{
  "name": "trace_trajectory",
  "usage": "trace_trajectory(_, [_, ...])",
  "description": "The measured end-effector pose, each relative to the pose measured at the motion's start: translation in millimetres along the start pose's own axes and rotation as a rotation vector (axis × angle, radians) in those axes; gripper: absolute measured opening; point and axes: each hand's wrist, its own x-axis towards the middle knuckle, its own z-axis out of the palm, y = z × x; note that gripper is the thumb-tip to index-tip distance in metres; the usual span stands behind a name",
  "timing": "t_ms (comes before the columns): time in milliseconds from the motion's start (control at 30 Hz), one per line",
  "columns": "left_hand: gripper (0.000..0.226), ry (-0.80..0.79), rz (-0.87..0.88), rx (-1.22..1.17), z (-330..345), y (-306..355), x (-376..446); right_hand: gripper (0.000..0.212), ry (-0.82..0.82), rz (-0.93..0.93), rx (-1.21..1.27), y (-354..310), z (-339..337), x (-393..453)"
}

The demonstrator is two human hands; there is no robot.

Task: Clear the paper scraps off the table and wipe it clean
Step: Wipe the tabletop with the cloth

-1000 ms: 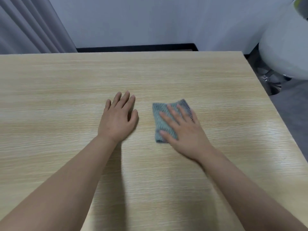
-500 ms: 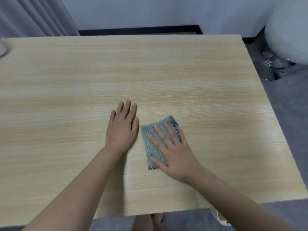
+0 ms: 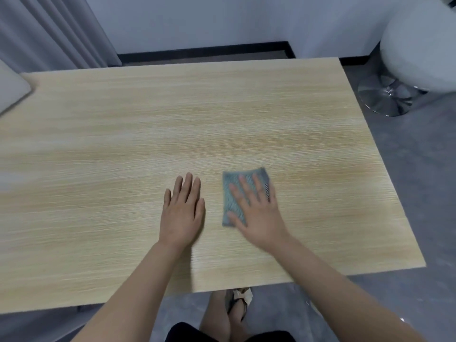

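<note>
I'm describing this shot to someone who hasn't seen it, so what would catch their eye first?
Two bare arms reach over a pale wooden table. The right hand presses flat on a folded grey-blue cloth near the front middle, while the left hand rests flat on the wood beside it, apart from the cloth. A white chair on a chrome base stands at the far right.

Rectangular light wood-grain laminate table (image 3: pixel 197 124), long edges running left to right, standing on a grey floor (image 3: pixel 424 183). Small folded grey-blue woven cloth (image 3: pixel 233 193) lies flat on the tabletop right of the table's centre and toward the near edge; the right hand (image 3: pixel 256 213) presses on the cloth's near right part with straight, spread fingers. Left hand (image 3: pixel 182 213) rests palm down on bare wood just left of the cloth, apart from it.
</note>
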Motion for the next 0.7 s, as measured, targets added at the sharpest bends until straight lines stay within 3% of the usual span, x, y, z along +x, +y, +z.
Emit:
trace_trajectory(100, [0.072,-0.038,0.011,0.006,-2.1,-1.3,-13.2,0.062,-0.043,-0.277,-0.034,-5.7,9.5,-35.6])
trace_trajectory(167, [0.072,-0.052,0.012,0.02,-4.3,-2.4,-22.6,0.062,-0.051,-0.342,-0.072,14.7,4.8,-29.4])
trace_trajectory(233, [0.073,-0.063,0.006,0.023,-5.0,-2.7,-29.6,0.065,-0.028,-0.193,-0.066,38.8,-5.4,-8.3])
trace_trajectory(333, [0.074,-0.073,-0.007,0.026,-3.2,-1.0,-37.6,0.066,-0.074,0.183,0.019,64.2,-17.8,18.6])
trace_trajectory(433, [0.073,-0.082,-0.023,0.036,-1.1,1.4,-44.8,0.065,-0.074,0.254,0.033,49.5,-16.4,15.1])
trace_trajectory(600, [0.074,-0.108,-0.015,0.042,0.3,1.1,-56.5,0.063,-0.028,-0.062,0.024,-13.1,10.4,-49.1])
trace_trajectory(700, [0.073,-0.116,0.003,0.044,0.4,-2.7,-63.4,0.062,-0.065,-0.261,-0.024,-11.9,16.2,-66.9])
